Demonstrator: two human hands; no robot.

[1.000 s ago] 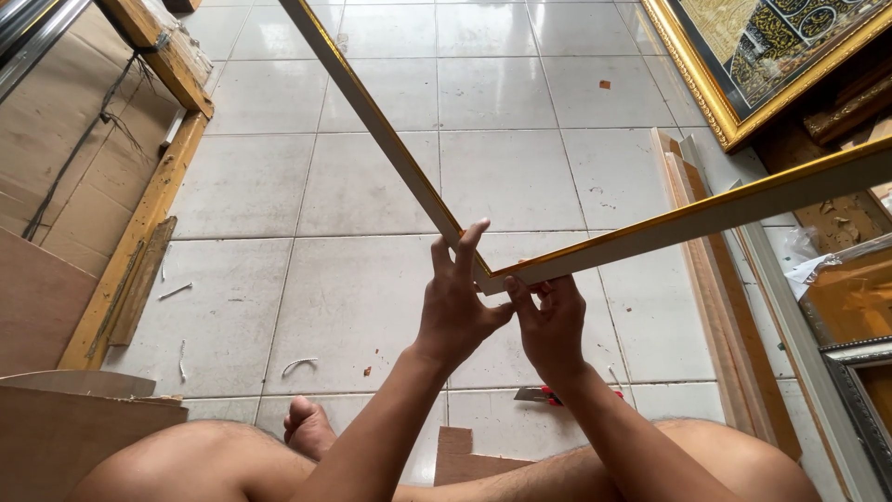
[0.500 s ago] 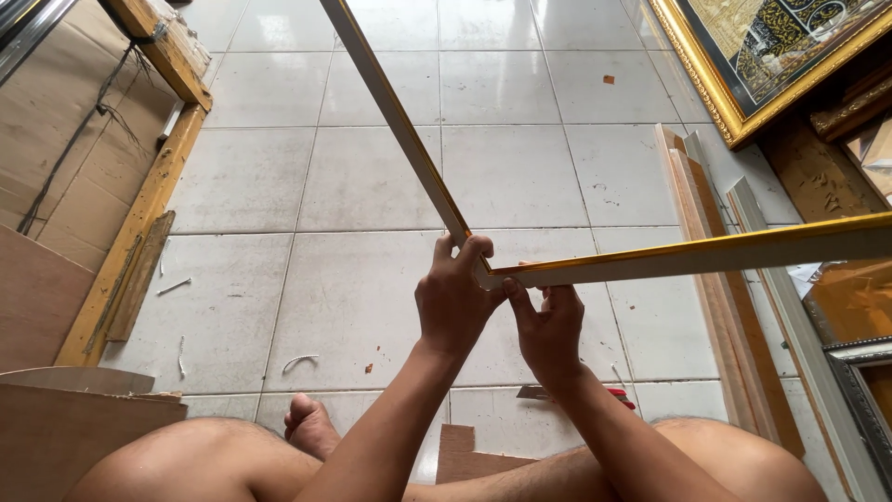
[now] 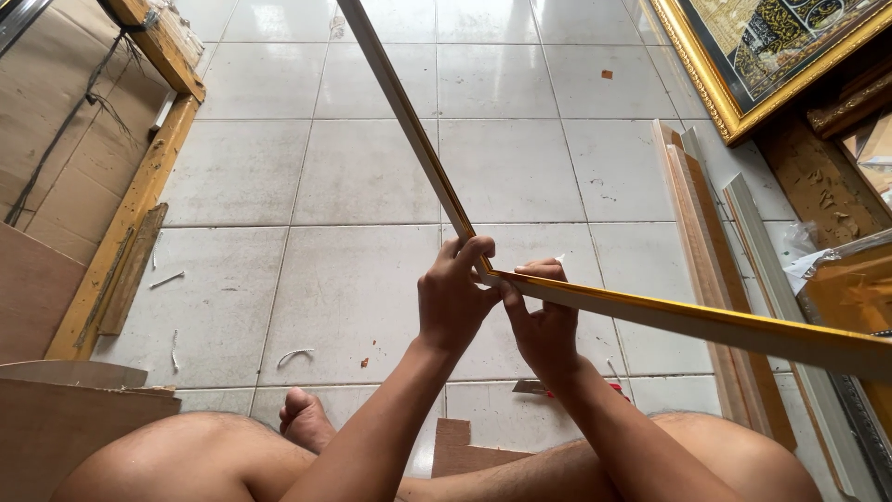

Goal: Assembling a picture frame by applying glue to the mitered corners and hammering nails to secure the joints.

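Note:
Two long gold-and-white frame moulding strips meet at a corner in front of me. One strip (image 3: 400,102) runs up and away to the top of the view. The other strip (image 3: 706,325) runs out to the right edge. My left hand (image 3: 452,297) is closed around the corner where they join. My right hand (image 3: 542,321) grips the right strip just beside that corner, fingers pressed along it. Both strips are held above the tiled floor, over my bare knees.
White floor tiles (image 3: 353,177) with small scraps. Wooden beams (image 3: 139,186) and brown boards lie at the left. More moulding lengths (image 3: 706,242) lie on the floor at right. A gold-framed picture (image 3: 743,56) leans at the upper right. My foot (image 3: 302,418) rests below.
The right strip has swung downward, from rising toward the right edge to sloping down toward it. My left fingers have closed over the corner joint.

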